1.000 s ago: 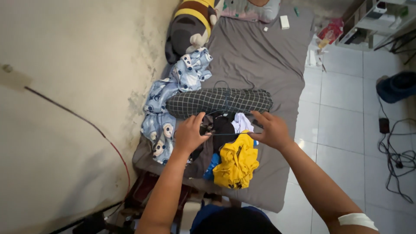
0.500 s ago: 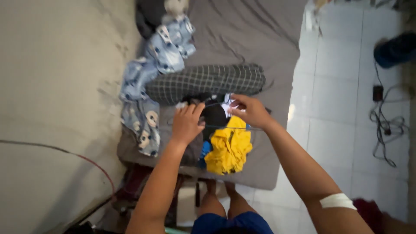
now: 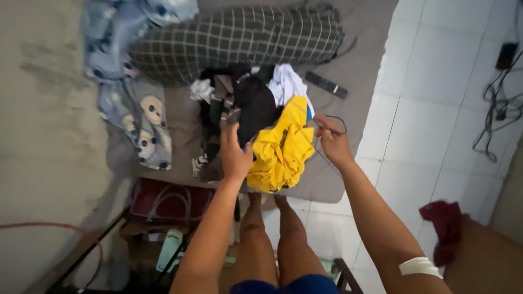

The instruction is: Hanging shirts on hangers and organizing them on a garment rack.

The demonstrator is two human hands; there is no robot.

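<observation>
Landmark: yellow shirt (image 3: 280, 149) atop clothes pile (image 3: 239, 106) on grey mattress (image 3: 357, 76)
Left hand (image 3: 234, 155): just left of the shirt, fingers curled on one end of a thin wire hanger (image 3: 313, 142)
Right hand (image 3: 332, 140): just right of the shirt, pinched shut on the hanger's other end
Hanger: over the shirt's right edge
Checked bolster (image 3: 239, 38): beyond the pile

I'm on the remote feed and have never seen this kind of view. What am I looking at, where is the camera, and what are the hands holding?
There is no machine here: a person wears one camera on the head, looking down past their own arms and legs. The left hand and right hand each grip an end of a thin wire hanger, above a yellow garment on a pile of dark clothes. The pile lies on a grey mattress, with a checked bolster and a remote control beyond.
</observation>
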